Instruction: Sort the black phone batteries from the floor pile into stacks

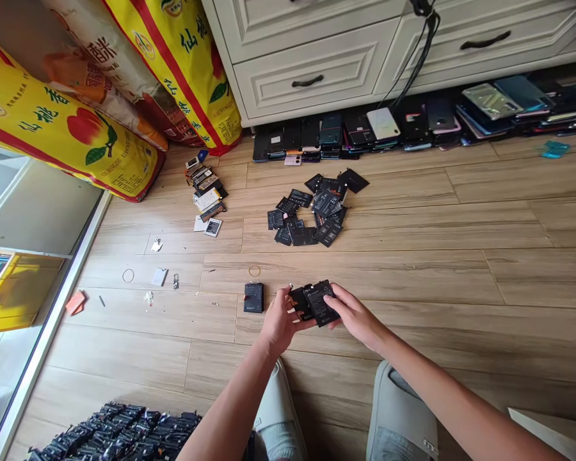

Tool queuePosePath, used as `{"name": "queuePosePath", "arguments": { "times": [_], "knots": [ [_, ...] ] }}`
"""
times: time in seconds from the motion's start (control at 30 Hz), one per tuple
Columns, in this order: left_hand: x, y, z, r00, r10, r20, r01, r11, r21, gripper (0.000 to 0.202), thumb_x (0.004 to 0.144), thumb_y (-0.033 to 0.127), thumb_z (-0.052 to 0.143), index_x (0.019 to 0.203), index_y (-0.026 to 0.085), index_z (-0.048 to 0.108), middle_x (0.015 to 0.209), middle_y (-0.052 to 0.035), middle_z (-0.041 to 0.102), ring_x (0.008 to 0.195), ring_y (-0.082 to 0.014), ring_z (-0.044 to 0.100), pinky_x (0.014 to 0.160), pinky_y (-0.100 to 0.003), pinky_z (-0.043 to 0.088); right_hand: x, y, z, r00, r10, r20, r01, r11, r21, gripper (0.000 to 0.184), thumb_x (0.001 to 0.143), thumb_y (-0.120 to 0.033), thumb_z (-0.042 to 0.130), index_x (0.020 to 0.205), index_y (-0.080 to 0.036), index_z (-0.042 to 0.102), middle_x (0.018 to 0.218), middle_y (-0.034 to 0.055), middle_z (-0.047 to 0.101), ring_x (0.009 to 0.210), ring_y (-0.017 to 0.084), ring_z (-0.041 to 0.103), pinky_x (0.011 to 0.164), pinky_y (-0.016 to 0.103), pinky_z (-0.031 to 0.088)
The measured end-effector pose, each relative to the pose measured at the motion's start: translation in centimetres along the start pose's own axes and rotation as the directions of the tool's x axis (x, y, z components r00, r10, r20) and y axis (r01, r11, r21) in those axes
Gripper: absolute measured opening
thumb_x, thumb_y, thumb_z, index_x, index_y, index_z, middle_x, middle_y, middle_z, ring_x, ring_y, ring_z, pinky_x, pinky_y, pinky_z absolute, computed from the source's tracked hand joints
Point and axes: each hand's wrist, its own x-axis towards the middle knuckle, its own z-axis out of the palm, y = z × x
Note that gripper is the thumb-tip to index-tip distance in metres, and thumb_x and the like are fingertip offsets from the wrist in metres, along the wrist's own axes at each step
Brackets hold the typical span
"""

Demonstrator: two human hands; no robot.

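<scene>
My left hand point(279, 319) and my right hand point(354, 314) meet above the wood-look floor in front of my knees. Together they hold two flat black phone batteries point(317, 302), one partly overlapping the other. Just left of my left hand, a single black battery point(253, 298) lies flat on the floor. Beyond my hands is a loose pile of black batteries point(308, 211). A thin rubber band point(254, 271) lies between that pile and the single battery.
Phones point(388, 125) line the base of white drawers point(312, 70). Yellow printed sacks point(62, 125) lean at the left. Small labelled cards and batteries point(206, 195) lie near them, with scraps and a rubber band point(128, 275) beyond. Packed black batteries point(118, 435) sit at bottom left.
</scene>
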Motion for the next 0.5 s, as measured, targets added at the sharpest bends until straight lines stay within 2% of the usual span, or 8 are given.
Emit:
{"name": "queuePosePath", "arguments": {
  "times": [0.23,0.5],
  "knots": [
    [-0.33,-0.18,0.08,0.999,0.024,0.029,-0.025,0.998,0.063,0.037,0.085,0.052,0.072,0.095,0.016,0.067,0.097,-0.0117,0.069,0.076,-0.0234,0.071,0.071,-0.044,0.064,0.07,0.18,0.03,1.0,0.001,0.02,-0.001,1.0,-0.012,0.043,0.088,-0.058,0.069,0.115,-0.024,0.067,0.103,0.0062,0.069,0.089,0.024,0.064,0.055,0.029,0.059],
    [0.07,-0.84,-0.33,0.998,0.048,0.035,-0.05,0.998,0.042,0.039,0.079,0.05,0.079,0.092,0.016,0.066,0.092,-0.0099,0.068,0.074,-0.0226,0.07,0.074,-0.048,0.065,0.36,0.45,-0.03,1.0,-0.006,0.025,0.006,1.0,-0.01,0.046,0.088,-0.06,0.07,0.115,-0.023,0.068,0.104,0.0069,0.07,0.088,0.023,0.064,0.055,0.027,0.057]
  ]
}}
